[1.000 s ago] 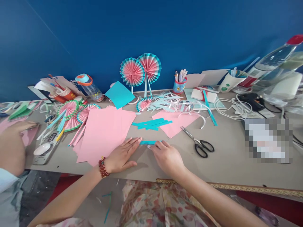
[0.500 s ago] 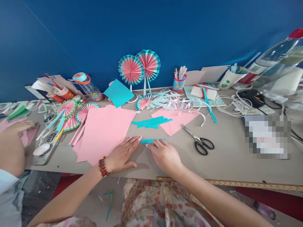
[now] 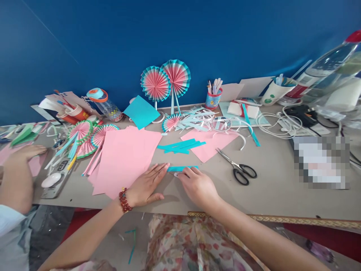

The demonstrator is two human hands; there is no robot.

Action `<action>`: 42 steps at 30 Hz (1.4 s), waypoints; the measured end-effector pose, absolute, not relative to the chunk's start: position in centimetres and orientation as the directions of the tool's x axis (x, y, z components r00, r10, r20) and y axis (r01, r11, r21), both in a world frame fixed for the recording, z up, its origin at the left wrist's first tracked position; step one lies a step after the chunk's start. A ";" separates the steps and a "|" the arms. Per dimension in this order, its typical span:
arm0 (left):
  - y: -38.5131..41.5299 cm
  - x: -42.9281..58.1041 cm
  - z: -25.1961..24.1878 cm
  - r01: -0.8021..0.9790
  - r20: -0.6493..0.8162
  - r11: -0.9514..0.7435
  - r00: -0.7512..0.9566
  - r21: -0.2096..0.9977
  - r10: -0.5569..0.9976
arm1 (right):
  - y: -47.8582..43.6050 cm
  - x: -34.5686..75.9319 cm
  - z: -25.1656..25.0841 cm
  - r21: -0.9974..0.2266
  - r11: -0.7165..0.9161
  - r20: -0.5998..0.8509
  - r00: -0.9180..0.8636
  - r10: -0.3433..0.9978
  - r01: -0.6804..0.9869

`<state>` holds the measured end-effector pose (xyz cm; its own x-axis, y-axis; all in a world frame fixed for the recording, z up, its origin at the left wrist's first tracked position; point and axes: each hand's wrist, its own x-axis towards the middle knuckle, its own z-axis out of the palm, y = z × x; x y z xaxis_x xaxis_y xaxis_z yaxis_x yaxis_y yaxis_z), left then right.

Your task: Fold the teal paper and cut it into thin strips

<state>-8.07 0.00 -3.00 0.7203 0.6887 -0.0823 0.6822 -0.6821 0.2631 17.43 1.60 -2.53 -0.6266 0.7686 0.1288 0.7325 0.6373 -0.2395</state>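
A narrow teal paper strip (image 3: 183, 168) lies flat on the grey table (image 3: 270, 192) just in front of me. My left hand (image 3: 146, 186), with a red bead bracelet on the wrist, lies flat with fingers stretched out, fingertips at the strip's left end. My right hand (image 3: 197, 186) has its fingers curled down, pressing on the strip's near edge. A stack of pink paper sheets (image 3: 124, 156) lies under and beside my left hand.
Black-handled scissors (image 3: 238, 169) lie right of the strip. More teal strips (image 3: 180, 146), a pink sheet (image 3: 210, 143), paper fans (image 3: 166, 82), a pen cup (image 3: 213, 99), cables (image 3: 278, 126) and bottles (image 3: 324, 77) crowd the back. Another person's hand (image 3: 17, 173) rests at far left.
My hands have hardly moved. A little more of the teal strip shows to the right of my right hand. The view has shifted slightly.
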 end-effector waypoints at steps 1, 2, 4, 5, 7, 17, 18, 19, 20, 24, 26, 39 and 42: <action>0.0 -8.1 -3.0 0.683 -0.082 -0.682 0.719 0.262 0.690 | 1.6 17.5 -2.5 -0.242 0.639 0.134 -0.627 0.767 0.730; 0.0 -8.1 -3.0 0.684 -0.079 -0.682 0.719 0.261 0.691 | 1.6 17.5 -2.6 -0.243 0.639 0.138 -0.626 0.767 0.730; 0.0 -8.1 -3.1 0.682 -0.075 -0.683 0.720 0.262 0.690 | 1.6 17.4 -2.7 -0.246 0.636 0.138 -0.623 0.770 0.731; 0.0 -8.2 -3.1 0.682 -0.074 -0.682 0.720 0.264 0.690 | 1.6 17.3 -2.7 -0.245 0.633 0.135 -0.621 0.772 0.734; 0.0 -8.2 -3.1 0.680 -0.075 -0.681 0.720 0.270 0.690 | 1.6 17.1 -2.8 -0.242 0.630 0.126 -0.619 0.775 0.738; 0.0 -8.2 -3.0 0.684 -0.084 -0.674 0.717 0.279 0.692 | 1.7 16.9 -2.7 -0.232 0.639 0.100 -0.635 0.766 0.734; 0.0 -8.2 -3.1 0.686 -0.085 -0.673 0.715 0.277 0.694 | 1.7 16.9 -2.7 -0.233 0.642 0.102 -0.638 0.763 0.730; 0.0 -8.2 -3.1 0.688 -0.086 -0.672 0.714 0.275 0.695 | 1.7 16.9 -2.7 -0.236 0.646 0.103 -0.642 0.760 0.727; -0.1 -8.2 -3.2 0.688 -0.086 -0.672 0.713 0.273 0.696 | 1.7 16.9 -2.7 -0.237 0.647 0.105 -0.643 0.759 0.725; -0.1 -8.2 -3.3 0.689 -0.078 -0.677 0.713 0.258 0.696 | 1.7 17.0 -2.7 -0.235 0.647 0.116 -0.640 0.760 0.725; -0.2 -8.0 -3.4 0.695 -0.071 -0.680 0.710 0.234 0.701 | 1.7 17.1 -2.8 -0.234 0.650 0.130 -0.639 0.758 0.723; 0.0 -7.9 -1.6 0.673 0.144 -0.547 0.558 0.498 0.818 | 3.3 18.8 -2.8 -0.261 0.725 0.162 -0.712 0.684 0.637; 2.0 -8.9 -1.5 0.662 0.164 -0.610 0.608 0.436 0.777 | 3.3 18.8 -2.9 -0.271 0.729 0.168 -0.715 0.679 0.629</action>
<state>-8.92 1.98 -1.47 0.6079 0.7769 0.1642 0.6617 -0.6099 0.4362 18.82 3.35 -2.95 -0.7145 0.6790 0.1685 0.6287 0.7288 -0.2712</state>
